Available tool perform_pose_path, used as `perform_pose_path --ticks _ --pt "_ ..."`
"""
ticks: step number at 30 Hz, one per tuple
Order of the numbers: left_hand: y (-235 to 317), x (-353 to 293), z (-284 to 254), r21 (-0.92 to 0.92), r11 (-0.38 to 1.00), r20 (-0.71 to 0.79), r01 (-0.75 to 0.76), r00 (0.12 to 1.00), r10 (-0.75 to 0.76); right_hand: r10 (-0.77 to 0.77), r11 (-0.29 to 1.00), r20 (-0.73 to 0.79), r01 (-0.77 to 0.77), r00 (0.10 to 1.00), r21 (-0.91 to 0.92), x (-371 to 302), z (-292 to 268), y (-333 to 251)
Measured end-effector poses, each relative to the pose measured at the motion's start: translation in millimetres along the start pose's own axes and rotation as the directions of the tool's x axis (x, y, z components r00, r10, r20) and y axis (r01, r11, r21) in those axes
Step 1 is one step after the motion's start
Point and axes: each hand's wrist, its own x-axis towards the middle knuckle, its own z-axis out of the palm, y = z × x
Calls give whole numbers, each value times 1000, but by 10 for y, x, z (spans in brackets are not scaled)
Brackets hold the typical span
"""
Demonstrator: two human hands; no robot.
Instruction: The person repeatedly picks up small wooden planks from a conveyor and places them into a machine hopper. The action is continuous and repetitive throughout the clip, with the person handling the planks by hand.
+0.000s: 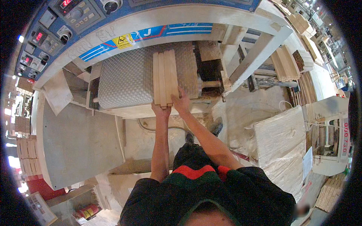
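Feeding 4 wood slats (165,77) side by side onto the dimpled belt (124,77) of a sanding machine, by the look of it. Left hand (161,110) at the slats' near ends, fingers curled against the end grain, pushing. Right hand (181,102) just at 3 o'clock of it, fingers spread narrow on the outermost slat's near corner, pressing down and forward. Slats flat on the belt, long axis toward 12 o'clock, far ends short of the blue hood (143,34). Next move likely calls for an even shove with ends kept flush, then fingers drawn clear before the intake. Grey metal table (75,139) at 9 o'clock; control panel (64,22) at 11 o'clock; slat stacks (286,62) at 2 o'clock; dusty concrete floor (245,109) below.
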Motion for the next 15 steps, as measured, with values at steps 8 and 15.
perform_pose_path --ticks 8,15 --pt "-37 96 -11 -359 932 -178 41 978 -111 288 953 54 -292 956 81 -81 41 -338" --pt "3 138 78 -369 929 -385 10 908 -163 208 978 0 -208 978 33 -56 168 -159"
